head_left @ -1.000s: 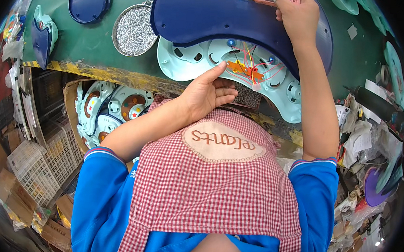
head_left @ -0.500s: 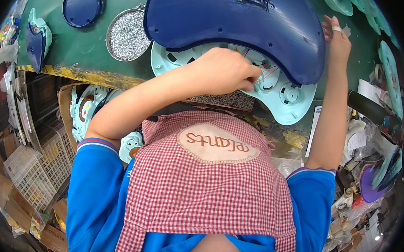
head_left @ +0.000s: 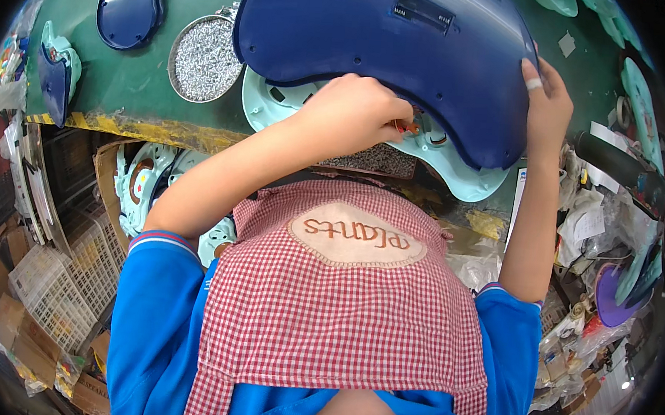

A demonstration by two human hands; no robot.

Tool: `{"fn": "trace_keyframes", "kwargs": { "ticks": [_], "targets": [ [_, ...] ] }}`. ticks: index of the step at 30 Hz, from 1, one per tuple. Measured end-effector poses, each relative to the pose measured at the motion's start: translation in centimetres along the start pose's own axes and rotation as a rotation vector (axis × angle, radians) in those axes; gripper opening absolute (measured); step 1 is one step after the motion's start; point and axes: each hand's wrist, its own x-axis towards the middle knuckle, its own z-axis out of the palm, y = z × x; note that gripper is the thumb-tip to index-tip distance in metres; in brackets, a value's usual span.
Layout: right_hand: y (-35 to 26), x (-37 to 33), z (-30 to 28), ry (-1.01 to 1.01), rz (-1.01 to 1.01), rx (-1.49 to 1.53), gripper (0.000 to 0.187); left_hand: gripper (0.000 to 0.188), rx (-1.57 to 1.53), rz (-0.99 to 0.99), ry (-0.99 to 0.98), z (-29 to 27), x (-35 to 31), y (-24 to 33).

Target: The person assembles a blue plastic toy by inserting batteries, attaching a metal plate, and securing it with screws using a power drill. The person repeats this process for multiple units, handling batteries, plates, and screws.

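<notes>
A large curved dark blue plastic shell (head_left: 375, 33) with screw holes and an open battery compartment lies over a pale turquoise shell (head_left: 473, 183), whose near edge shows below. My right hand (head_left: 546, 103) grips the blue shell's right edge, thumb on top, the other fingers partly hidden behind the edge. My left hand (head_left: 358, 111) reaches into the gap between the two shells, with its fingers pinched together. Thin orange-red wires (head_left: 409, 126) show at its fingertips. Most of the turquoise shell's inside is hidden under the blue one.
Left of the shells, a round metal dish (head_left: 204, 58) holds many small screws. Another blue shell (head_left: 131, 4) lies at the far left of the green table (head_left: 144, 90). A small blue-and-turquoise piece (head_left: 56, 72) sits near the left edge. Under the table stands a box of turquoise parts (head_left: 145, 179).
My right hand has come in onto the blue shell's edge. That shell's right end has come nearer and covers more of the turquoise shell. The red wires now bunch at my left fingertips.
</notes>
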Motion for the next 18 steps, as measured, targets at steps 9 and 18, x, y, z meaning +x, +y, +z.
{"fn": "trace_keyframes", "kwargs": {
  "ticks": [9, 18],
  "targets": [
    [0.2, -2.2, -1.0, 0.060, -0.045, -0.148, 0.046, 0.065, -0.230, -0.486, 0.835, -6.4, -3.3, -4.4],
    [1.4, -5.5, 0.0, 0.135, -0.218, -0.471, 0.035, 0.078, 0.003, -0.540, 0.703, -3.5, -6.7, -6.3]
  ]
}}
